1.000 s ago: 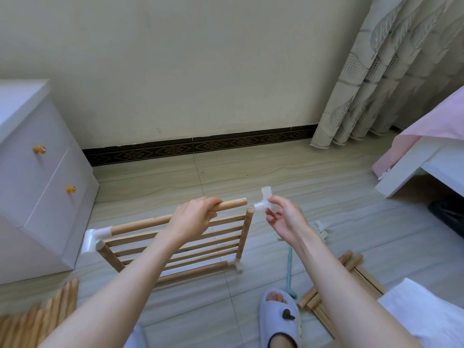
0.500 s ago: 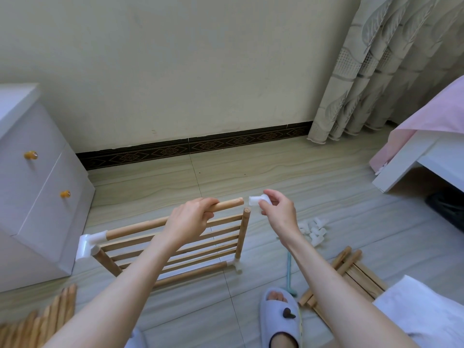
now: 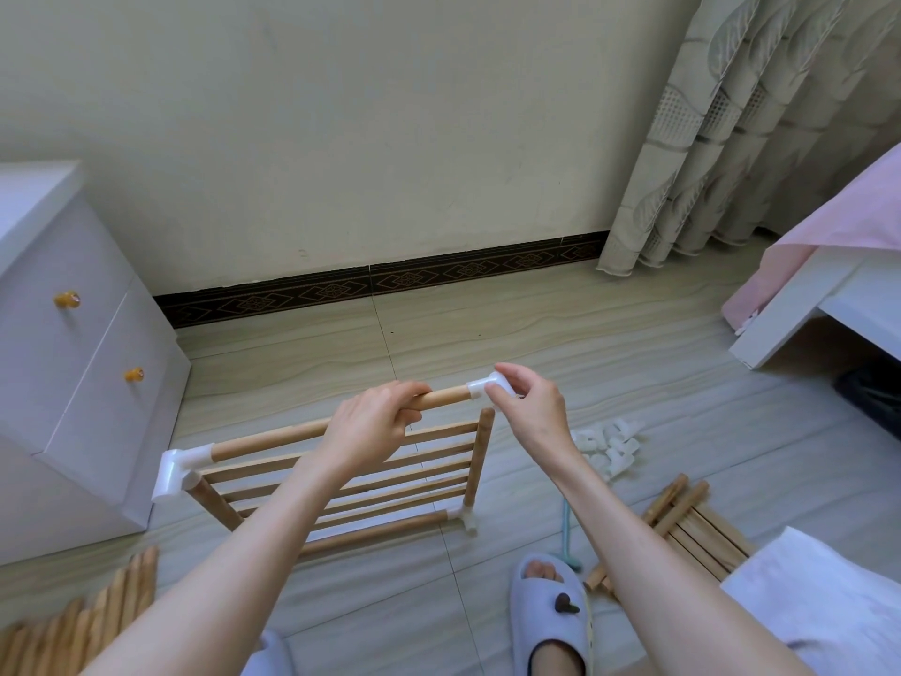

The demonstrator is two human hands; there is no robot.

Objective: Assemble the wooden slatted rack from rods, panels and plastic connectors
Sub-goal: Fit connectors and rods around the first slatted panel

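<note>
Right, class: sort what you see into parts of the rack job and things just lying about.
Rack job: left hand, top rod, right hand, white connector, slatted panel, spare connectors, loose rods.

Lying about: white cabinet, curtain, slipper.

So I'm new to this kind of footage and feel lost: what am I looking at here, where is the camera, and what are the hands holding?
No machine here: a person wears one camera on the head, looking down at their own arms and the floor. The left hand grips the top wooden rod of a half-built slatted rack standing on the tiled floor. The right hand pinches a white plastic connector that sits on that rod's free end. Another connector already joins the rack's far left corner. On the floor to the right lie a heap of spare connectors and a wooden panel; more rods lie at lower left. A slippered foot shows at the bottom.
</note>
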